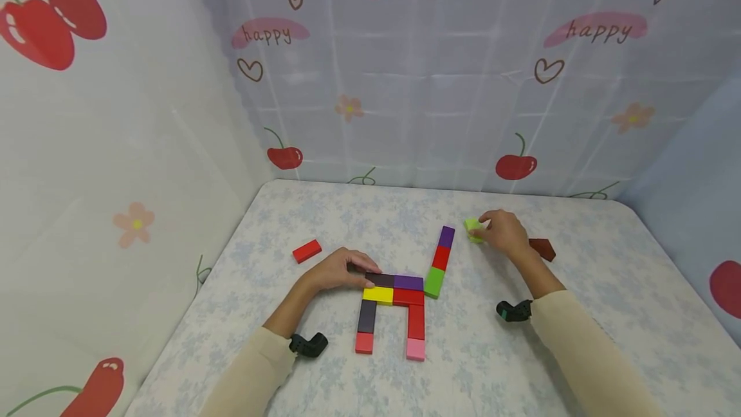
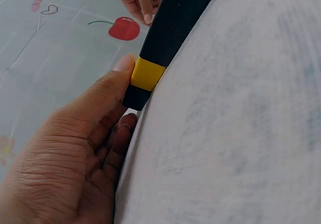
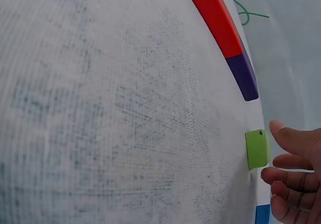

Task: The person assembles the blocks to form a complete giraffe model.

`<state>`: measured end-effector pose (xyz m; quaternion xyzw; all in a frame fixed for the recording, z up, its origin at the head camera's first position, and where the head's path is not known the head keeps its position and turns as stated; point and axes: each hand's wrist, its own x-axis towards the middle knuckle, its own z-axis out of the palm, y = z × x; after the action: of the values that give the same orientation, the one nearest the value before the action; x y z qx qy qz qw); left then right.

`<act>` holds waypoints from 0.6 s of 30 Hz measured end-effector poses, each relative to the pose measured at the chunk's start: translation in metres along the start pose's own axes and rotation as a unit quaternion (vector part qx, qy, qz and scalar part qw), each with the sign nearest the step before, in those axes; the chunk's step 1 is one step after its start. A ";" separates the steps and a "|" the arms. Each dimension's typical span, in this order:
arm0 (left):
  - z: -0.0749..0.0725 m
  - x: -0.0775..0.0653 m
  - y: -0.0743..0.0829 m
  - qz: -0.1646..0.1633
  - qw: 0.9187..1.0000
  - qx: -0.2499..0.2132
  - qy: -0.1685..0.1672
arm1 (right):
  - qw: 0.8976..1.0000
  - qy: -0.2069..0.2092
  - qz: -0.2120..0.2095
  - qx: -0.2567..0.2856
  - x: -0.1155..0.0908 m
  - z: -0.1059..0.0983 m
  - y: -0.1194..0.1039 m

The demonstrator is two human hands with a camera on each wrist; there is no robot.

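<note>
My left hand point(image 1: 338, 269) is at the left end of a flat figure of coloured blocks, its thumb by the yellow block point(image 1: 378, 295) and its fingers round the end of the black block point(image 1: 380, 280). In the left wrist view the thumb tip meets the yellow block point(image 2: 148, 74). My right hand point(image 1: 502, 231) is at a lime green block point(image 1: 473, 229) at the back right. From the right wrist, thumb and fingers point(image 3: 293, 179) show spread on either side of the lime green block point(image 3: 257, 149), with a gap to it.
Purple and red blocks point(image 1: 408, 297) continue the figure, with two block legs below. A slanted row of purple, red and green blocks point(image 1: 441, 258) rises at its right. A red block point(image 1: 307, 251) lies left, a brown block point(image 1: 543, 249) right. A blue block point(image 3: 262, 214) shows below the right hand.
</note>
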<state>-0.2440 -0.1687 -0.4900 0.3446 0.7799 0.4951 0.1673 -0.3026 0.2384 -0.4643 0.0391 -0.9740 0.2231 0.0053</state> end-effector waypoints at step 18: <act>0.002 0.007 -0.031 -0.017 1.000 0.018 0.004 | 0.991 -0.084 -0.109 -0.003 0.012 -0.005 0.005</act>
<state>-0.2594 -0.1705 -0.5179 0.3322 0.7951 0.4795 0.1660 -0.3147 0.2441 -0.4621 0.1635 -0.9617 0.2139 -0.0517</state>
